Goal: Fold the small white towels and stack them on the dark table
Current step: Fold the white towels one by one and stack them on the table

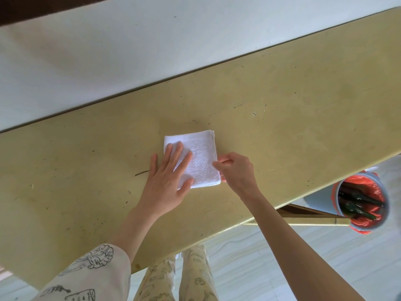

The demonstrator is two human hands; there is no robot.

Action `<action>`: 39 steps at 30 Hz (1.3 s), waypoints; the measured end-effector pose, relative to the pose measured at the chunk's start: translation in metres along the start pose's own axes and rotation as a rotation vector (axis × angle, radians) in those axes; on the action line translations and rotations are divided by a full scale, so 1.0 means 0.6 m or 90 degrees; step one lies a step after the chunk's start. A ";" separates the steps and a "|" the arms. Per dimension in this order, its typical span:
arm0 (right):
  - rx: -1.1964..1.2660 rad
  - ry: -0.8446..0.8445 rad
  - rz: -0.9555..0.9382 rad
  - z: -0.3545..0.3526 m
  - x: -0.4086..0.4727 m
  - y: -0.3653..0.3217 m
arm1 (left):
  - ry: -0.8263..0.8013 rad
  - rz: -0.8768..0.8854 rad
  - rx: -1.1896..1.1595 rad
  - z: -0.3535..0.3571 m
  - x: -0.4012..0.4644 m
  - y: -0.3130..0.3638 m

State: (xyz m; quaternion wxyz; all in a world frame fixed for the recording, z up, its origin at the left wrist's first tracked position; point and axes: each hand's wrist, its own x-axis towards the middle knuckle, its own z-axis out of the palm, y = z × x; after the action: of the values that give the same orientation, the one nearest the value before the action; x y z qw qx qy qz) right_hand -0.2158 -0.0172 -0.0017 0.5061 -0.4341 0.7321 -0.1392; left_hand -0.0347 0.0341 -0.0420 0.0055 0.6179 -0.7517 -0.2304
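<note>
Left hand (167,181) lies spread, flat on the folded towel (199,160), pinning it to the counter (282,127). Right hand (236,170) pinches the towel's near-right edge. Judgement: keep the palm pressing, square the edges, smooth the crease before lifting to stack.

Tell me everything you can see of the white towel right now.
The white towel is terry cloth, folded into a small rectangle with layered edges showing at its far right corner. It lies flat on the yellowish table. The left hand presses flat on its left part; the right hand pinches its right edge.
</note>
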 end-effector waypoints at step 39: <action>-0.288 0.167 -0.241 0.036 -0.035 0.017 | 0.008 0.150 0.042 -0.019 -0.036 -0.028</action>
State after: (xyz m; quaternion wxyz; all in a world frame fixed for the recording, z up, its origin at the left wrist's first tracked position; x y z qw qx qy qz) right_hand -0.1997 0.0103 -0.0047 0.2630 -0.6426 0.7097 -0.1195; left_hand -0.0107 0.0478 -0.0317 0.0169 0.5269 -0.8261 -0.1994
